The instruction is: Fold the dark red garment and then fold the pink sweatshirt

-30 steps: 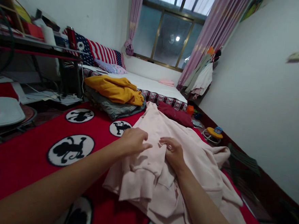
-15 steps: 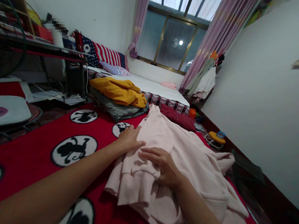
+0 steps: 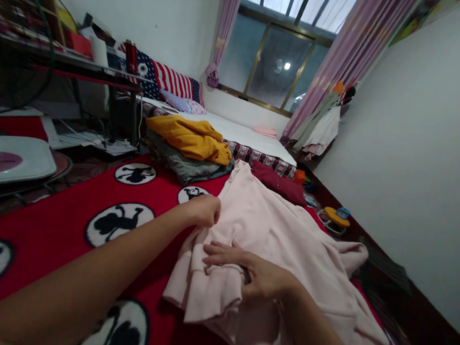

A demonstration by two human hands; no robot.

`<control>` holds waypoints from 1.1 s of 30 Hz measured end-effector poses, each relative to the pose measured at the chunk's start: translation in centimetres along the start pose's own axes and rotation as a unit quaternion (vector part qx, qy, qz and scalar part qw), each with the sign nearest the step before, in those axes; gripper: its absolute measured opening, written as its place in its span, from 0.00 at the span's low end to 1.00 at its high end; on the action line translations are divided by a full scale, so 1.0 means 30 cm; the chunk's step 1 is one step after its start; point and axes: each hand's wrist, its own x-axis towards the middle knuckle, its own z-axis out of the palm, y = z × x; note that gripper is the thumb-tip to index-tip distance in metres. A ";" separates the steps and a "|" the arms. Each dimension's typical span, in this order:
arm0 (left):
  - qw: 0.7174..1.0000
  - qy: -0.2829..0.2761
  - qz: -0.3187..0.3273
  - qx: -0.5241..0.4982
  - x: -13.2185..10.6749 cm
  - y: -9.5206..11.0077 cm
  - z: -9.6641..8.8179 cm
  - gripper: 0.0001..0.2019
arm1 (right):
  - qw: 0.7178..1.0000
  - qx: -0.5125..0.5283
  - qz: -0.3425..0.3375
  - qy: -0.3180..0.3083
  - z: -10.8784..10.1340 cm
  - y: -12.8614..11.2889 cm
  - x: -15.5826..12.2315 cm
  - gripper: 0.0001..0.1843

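Observation:
A pale pink garment (image 3: 281, 234) lies spread on a red blanket (image 3: 52, 233) printed with black-and-white monkey circles. My left hand (image 3: 203, 211) is closed, pinching the garment's left edge. My right hand (image 3: 247, 271) rests on a folded-over sleeve nearer to me, fingers stretched toward the left and pressing the cloth, thumb tucked under a fold.
A pile of folded clothes with a yellow garment (image 3: 191, 138) on top sits beyond the pink one. A dark red cloth (image 3: 278, 182) lies next to it. A mattress (image 3: 248, 137), a desk (image 3: 64, 66) at left and toys (image 3: 335, 217) by the right wall surround the blanket.
My left hand went from lying flat on the garment to a closed pinch at its edge. My right hand slid toward me and left along the sleeve. The view shifted slightly.

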 end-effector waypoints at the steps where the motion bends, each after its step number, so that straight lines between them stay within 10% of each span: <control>1: 1.000 -0.022 -0.018 0.006 -0.005 -0.008 -0.014 0.13 | 1.000 -0.015 0.001 0.000 0.006 0.003 0.002 0.40; 5: 0.988 0.065 -0.095 0.102 -0.012 0.007 -0.032 0.11 | 0.997 -0.072 -0.007 -0.009 0.026 0.016 0.010 0.42; 8: 0.979 0.193 0.003 0.060 0.008 0.046 0.030 0.15 | 0.996 -0.080 -0.039 0.017 0.039 0.023 0.018 0.40; 11: 0.976 0.167 0.137 -0.037 0.041 0.059 0.137 0.22 | 0.994 -0.044 -0.080 0.055 0.053 0.020 0.015 0.36; 16: 0.984 0.120 0.132 -0.010 0.064 0.035 0.238 0.26 | 0.977 0.061 0.017 0.204 0.027 0.017 -0.096 0.28; 18: 0.984 0.121 0.130 -0.007 0.059 0.034 0.238 0.26 | 0.913 0.040 0.082 0.399 -0.027 0.037 -0.198 0.27; 20: 0.984 0.119 0.129 -0.003 0.053 0.041 0.231 0.27 | 0.779 -0.059 0.168 0.601 -0.103 0.075 -0.330 0.30; 23: 0.986 0.116 0.122 0.003 0.049 0.056 0.227 0.27 | 0.575 -0.224 0.341 0.709 -0.219 0.152 -0.544 0.33; 25: 0.986 0.116 0.119 0.007 0.048 0.063 0.231 0.27 | 0.503 -0.262 0.434 0.700 -0.279 0.202 -0.663 0.34; 29: 0.986 0.123 0.113 0.003 0.047 0.067 0.239 0.28 | 0.494 -0.344 0.469 0.646 -0.366 0.272 -0.754 0.21; 33: 0.985 0.128 0.111 0.003 0.043 0.071 0.239 0.28 | 0.539 -0.420 0.422 0.596 -0.471 0.303 -0.644 0.14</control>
